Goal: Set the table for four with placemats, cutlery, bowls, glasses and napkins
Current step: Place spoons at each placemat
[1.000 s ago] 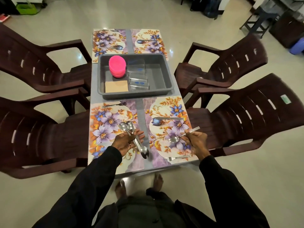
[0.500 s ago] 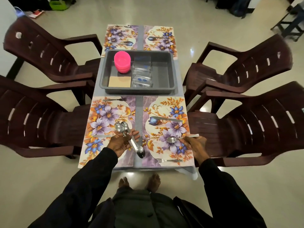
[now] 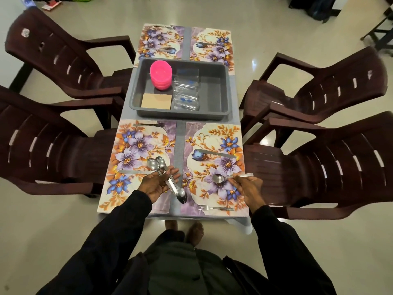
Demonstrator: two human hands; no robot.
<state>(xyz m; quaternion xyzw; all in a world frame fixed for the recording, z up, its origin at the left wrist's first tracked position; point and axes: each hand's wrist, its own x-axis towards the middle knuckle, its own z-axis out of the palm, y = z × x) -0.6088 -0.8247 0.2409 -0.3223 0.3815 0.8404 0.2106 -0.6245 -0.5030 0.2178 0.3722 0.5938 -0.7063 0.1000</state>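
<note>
Cutlery step in progress: right hand [image 3: 246, 186] pinches a spoon [image 3: 218, 178] by its handle over the near right placemat [image 3: 212, 135], left hand [image 3: 158, 185] grasps the spare spoons [image 3: 154, 163]; next move likely requires laying it flat and releasing.

Shiny metal spoons [image 3: 156, 163], matt grey plastic tray [image 3: 180, 115]

Looks like a dining corner in somebody's home tbh: a small counter [image 3: 179, 145] covered in floral placemats [image 3: 140, 150], with four dark brown plastic armchairs [image 3: 63, 60] pulled up around it on a glossy pale tiled floor [image 3: 350, 252]. The person's bare feet [image 3: 196, 231] (no shoes on at all) make it feel like a house, not a shop or lab.
</note>
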